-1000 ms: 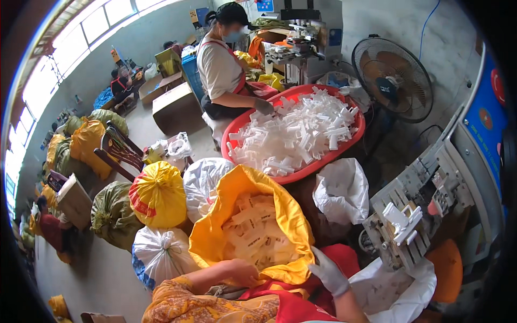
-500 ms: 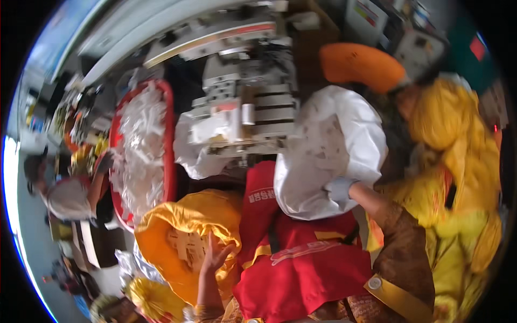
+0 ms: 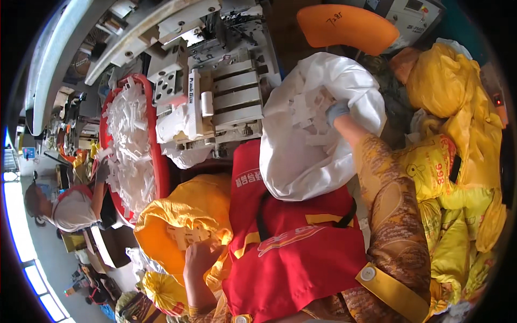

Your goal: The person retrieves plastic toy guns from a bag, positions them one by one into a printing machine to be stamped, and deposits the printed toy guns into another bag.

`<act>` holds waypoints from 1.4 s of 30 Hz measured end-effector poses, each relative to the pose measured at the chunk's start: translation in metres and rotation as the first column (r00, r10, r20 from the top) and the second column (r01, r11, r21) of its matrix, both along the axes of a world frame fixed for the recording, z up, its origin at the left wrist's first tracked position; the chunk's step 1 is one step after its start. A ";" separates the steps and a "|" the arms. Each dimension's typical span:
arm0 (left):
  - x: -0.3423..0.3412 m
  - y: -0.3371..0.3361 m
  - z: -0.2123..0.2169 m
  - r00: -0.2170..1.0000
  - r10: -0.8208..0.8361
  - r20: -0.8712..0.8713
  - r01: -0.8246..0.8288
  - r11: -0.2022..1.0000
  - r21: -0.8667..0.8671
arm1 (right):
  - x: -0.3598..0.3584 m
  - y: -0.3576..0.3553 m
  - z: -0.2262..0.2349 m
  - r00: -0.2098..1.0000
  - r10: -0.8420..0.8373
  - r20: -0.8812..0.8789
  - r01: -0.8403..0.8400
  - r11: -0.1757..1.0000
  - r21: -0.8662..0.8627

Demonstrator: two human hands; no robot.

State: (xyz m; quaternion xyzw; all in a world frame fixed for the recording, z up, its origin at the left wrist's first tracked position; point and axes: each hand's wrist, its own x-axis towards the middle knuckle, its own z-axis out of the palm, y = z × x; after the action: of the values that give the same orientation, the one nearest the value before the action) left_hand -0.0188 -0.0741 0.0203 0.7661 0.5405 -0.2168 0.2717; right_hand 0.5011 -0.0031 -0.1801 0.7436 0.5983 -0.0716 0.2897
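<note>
White plastic parts (image 3: 309,116) still fill the white sack (image 3: 301,161) on my lap, my right hand (image 3: 336,111) buried among them, grip hidden, while my left hand (image 3: 200,258) rests open in the half-full yellow sack (image 3: 183,210), so plenty seems left to sort.

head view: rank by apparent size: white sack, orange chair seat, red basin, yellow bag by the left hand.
1. White sack, largest, though it is nearest the camera.
2-3. Red basin and open yellow bag: look alike, unranked; the basin is partly hidden.
4. Orange chair seat, smallest.
</note>
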 end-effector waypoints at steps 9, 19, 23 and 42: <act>0.121 0.024 -0.016 0.455 0.443 0.773 0.041 0.856 -0.515 | -0.044 -0.047 0.148 0.918 0.298 -0.261 -0.050 0.740 0.670; 0.225 0.022 -0.090 0.155 0.977 0.144 0.348 0.082 -0.934 | -0.163 -0.142 0.203 0.476 0.592 -0.650 0.112 0.693 0.712; 0.184 0.019 -0.083 0.046 0.889 0.456 0.312 0.421 -0.852 | -0.138 -0.133 0.203 0.605 0.617 -0.503 0.005 0.629 0.777; 0.138 0.212 0.034 0.668 -0.410 0.621 -0.463 0.424 0.778 | -0.156 -0.047 0.237 0.136 0.437 -0.889 0.754 0.536 0.379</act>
State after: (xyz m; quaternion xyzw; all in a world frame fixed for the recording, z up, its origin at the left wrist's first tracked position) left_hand 0.1193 0.1380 0.0548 0.7905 0.4191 0.4464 0.0136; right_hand 0.3450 -0.0498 0.0565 0.6103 0.4764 -0.2827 -0.5663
